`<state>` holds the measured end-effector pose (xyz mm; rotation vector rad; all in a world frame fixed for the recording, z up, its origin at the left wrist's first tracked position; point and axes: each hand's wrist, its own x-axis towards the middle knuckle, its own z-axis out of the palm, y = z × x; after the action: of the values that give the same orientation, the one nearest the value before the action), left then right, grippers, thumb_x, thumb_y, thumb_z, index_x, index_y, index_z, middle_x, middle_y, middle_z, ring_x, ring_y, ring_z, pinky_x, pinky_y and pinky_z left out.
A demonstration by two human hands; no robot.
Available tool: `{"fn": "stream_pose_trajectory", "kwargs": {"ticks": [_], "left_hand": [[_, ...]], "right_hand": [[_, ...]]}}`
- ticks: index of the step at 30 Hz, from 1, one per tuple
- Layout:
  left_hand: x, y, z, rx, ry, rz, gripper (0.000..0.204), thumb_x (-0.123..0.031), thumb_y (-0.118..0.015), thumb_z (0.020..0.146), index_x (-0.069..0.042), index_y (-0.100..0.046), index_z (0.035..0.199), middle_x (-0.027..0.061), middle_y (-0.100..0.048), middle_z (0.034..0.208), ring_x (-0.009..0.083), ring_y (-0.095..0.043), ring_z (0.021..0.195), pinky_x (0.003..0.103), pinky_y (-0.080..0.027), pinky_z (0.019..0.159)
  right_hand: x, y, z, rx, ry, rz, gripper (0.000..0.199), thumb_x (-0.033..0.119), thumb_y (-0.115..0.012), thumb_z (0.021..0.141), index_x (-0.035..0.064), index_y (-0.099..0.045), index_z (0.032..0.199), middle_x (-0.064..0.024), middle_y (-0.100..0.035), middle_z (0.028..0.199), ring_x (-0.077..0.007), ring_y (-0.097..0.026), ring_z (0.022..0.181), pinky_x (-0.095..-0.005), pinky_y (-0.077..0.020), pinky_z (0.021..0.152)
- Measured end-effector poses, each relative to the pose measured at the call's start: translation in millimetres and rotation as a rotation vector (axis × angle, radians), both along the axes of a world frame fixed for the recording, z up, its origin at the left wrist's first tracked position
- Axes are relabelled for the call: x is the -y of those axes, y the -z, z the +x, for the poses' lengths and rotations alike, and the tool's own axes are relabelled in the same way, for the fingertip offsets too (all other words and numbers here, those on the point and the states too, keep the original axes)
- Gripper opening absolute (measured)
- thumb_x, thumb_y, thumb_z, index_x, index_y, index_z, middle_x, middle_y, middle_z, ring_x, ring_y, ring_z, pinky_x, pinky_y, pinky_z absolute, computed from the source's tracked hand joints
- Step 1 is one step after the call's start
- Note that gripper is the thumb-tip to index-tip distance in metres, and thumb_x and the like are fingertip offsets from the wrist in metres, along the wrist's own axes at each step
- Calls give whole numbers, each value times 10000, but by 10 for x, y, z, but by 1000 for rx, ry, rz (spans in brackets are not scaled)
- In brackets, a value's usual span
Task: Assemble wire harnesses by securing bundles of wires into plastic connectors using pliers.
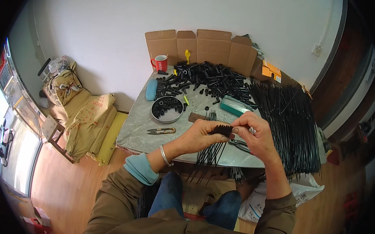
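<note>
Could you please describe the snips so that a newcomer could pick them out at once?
On the grey table, find the round metal bowl holding black parts. The snips lie on the person's side of it, left of the left hand. Their slim, pointed shape and orange-brown handles set them apart from the bowl.

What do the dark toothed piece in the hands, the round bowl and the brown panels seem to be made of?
The dark toothed piece seems plastic, evenly dark and rather matt, though rubber is possible. The round bowl looks like smooth metal, perhaps stainless steel: its grey wall has a sheen. The brown panels appear to be matt cardboard, with cut flaps and fold lines.
</note>
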<state>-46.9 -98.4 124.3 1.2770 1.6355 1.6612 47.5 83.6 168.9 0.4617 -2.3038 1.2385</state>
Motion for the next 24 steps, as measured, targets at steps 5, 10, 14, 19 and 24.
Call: {"fn": "stream_pose_trajectory", "kwargs": {"ticks": [5,10,14,19,24], "left_hand": [[43,-25,-94,-103,-18,-37,318,-86,-652,864,-32,-620,1176,46,-683,1052,103,-602,995,266,-478,889],[69,16,-99,-29,-24,0,317,-75,-648,862,-22,-618,1173,56,-673,1079,119,-604,1016,272,-477,899],[103,88,-117,75,-17,73,286,-61,-622,877,-1,-620,1156,66,-662,1102,127,-600,1036,275,-467,916],[73,94,-121,28,-36,61,268,-60,-613,884,1,-625,1145,63,-664,1095,126,-602,1030,270,-464,915],[72,79,-105,47,-27,35,268,-84,-628,882,-14,-633,1141,50,-669,1083,110,-600,997,264,-468,895]], "right_hand": [[38,-96,-14,-53,-24,157,128,-72,-617,800,-14,-659,907,-59,-575,795,-135,-589,695,-240,-467,602],[121,56,-63,-74,13,59,137,-57,-629,797,0,-663,917,-58,-578,790,-152,-565,709,-248,-447,627],[200,66,-80,-70,25,27,139,-71,-604,818,0,-665,921,-61,-581,796,-154,-571,726,-253,-456,633],[154,-38,-66,-95,55,148,146,-66,-618,799,1,-668,918,-57,-582,784,-152,-570,725,-252,-456,628],[154,-28,-89,-66,49,144,147,-51,-644,774,3,-668,909,-55,-582,770,-157,-569,723,-259,-453,630]]}}
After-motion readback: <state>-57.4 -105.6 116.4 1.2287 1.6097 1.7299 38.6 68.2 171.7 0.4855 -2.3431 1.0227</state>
